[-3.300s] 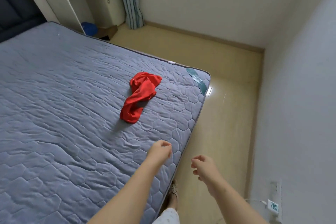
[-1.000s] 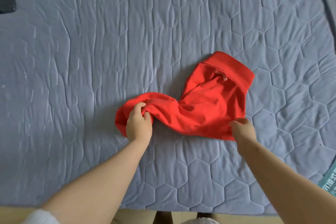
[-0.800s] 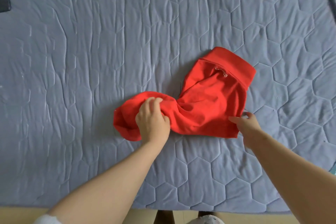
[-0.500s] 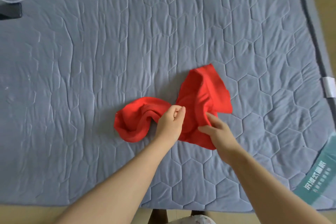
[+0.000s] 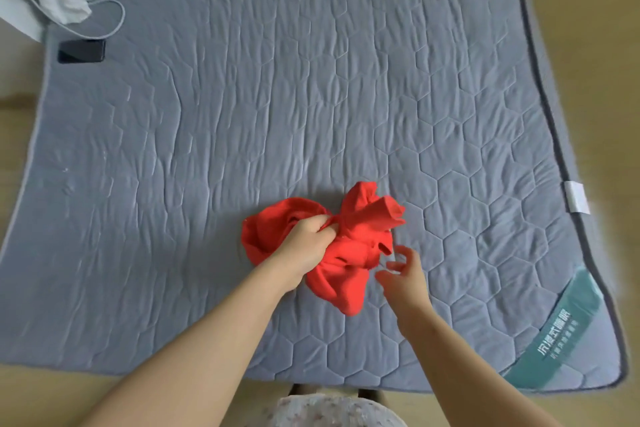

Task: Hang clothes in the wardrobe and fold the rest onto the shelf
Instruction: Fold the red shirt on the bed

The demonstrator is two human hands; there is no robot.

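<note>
- The red garment (image 5: 346,274) is lying crumpled on the mattress (image 5: 277,97), close to its near edge and a little right of its middle. The wide, soft surface seems to be serving as the place to fold.
- The left hand (image 5: 308,243) is gripping the garment at its middle, its fingers (image 5: 320,222) curling round a gather of cloth. This is making the fabric puff out to either side, like a bow. It looks like a hold for lifting the piece or shaking it loose.
- The right hand (image 5: 403,279) is hovering just beside the garment, on the side facing the mattress's right border. Its fingers (image 5: 393,266) are spreading wide and bending loosely, holding nothing. It is probably reaching for a free hem, so that the two hands can pull the cloth flat.
- Folding is only beginning, as I judge it: the garment is showing no straight edge or flat panel yet.
- A dark phone (image 5: 81,50), a pale cable (image 5: 114,24) and a white cloth (image 5: 62,0) are sitting at the mattress's far left corner, well apart from the work.
- A green label (image 5: 554,326) is marking the mattress's near right corner.
</note>
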